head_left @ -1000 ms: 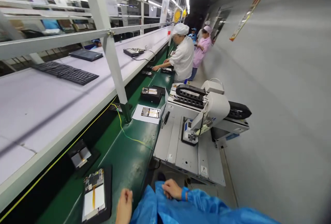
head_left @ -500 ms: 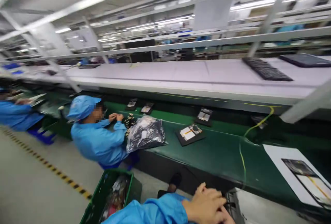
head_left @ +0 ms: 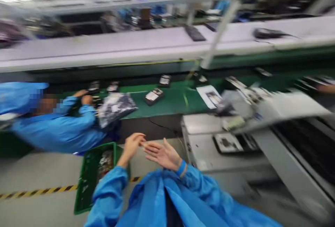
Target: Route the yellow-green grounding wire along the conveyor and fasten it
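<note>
My left hand (head_left: 131,145) and my right hand (head_left: 161,154) are raised in front of my blue smock, fingertips close together, both empty with fingers spread. They hover over the floor between a green crate (head_left: 91,174) and a grey machine base (head_left: 209,139). The green conveyor belt (head_left: 170,103) runs beyond them, carrying a black tray with an opened device (head_left: 153,96), a white sheet with another device (head_left: 210,97) and a dark plastic bag (head_left: 115,106). The picture is blurred by motion.
A co-worker in a blue smock (head_left: 52,125) sits at the left, hands at the belt. A long white shelf (head_left: 131,49) holds a black keyboard (head_left: 194,33). A white robot arm (head_left: 274,108) reaches over the machine. Yellow-black tape (head_left: 31,191) marks the floor.
The view swung from the far end of the line to the left and back to centre. My hands, clasped half a second ago, have come apart and lifted with fingers spread.
</note>
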The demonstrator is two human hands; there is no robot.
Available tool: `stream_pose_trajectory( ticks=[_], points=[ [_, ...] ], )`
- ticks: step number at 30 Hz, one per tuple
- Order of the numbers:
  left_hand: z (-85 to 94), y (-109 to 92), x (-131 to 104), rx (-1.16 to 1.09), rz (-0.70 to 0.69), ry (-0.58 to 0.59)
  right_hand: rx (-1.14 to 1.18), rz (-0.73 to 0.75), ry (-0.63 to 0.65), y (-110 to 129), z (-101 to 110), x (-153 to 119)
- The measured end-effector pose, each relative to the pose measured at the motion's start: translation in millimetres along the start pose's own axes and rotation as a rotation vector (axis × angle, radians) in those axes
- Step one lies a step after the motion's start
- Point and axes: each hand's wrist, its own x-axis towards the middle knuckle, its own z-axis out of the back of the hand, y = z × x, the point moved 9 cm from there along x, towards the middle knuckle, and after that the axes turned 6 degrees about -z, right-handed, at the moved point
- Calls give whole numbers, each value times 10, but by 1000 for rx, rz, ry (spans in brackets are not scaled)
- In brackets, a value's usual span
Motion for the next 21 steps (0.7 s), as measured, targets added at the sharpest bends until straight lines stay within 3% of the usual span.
stream_pose_trajectory(
  ticks=[2, 4, 6, 9, 11, 13, 15, 18, 21],
  points=[
    [342, 147, 46, -77, 10, -56, 77, 95, 55, 214, -235, -73],
    [330, 256, -33, -225, 35, -7, 121, 174, 32, 255, -251, -247],
    [33, 274, -292, -412, 78, 83, 159, 244, 9, 113, -175, -495],
    [-569, 179, -866, -607, 112, 211, 209, 358, -1, -311, -45, -877],
    [-903, 195, -1284, -618, 136, 303, 238, 371, -37, -745, 49, -1057],
    [-1054, 415, -1692, -500, 176, 288, 270, 309, -110, -1319, 172, -1164],
    [-1061, 821, -2144, -377, 272, 175, 292, 251, -194, -1951, 312, -1261],
    [-1044, 1516, -3039, -395, 579, 37, 284, 202, -304, -2864, 468, -1447],
    [-995, 1851, -3818, -420, 762, -12, 290, 80, -383, -3578, 556, -1644]
  ],
)
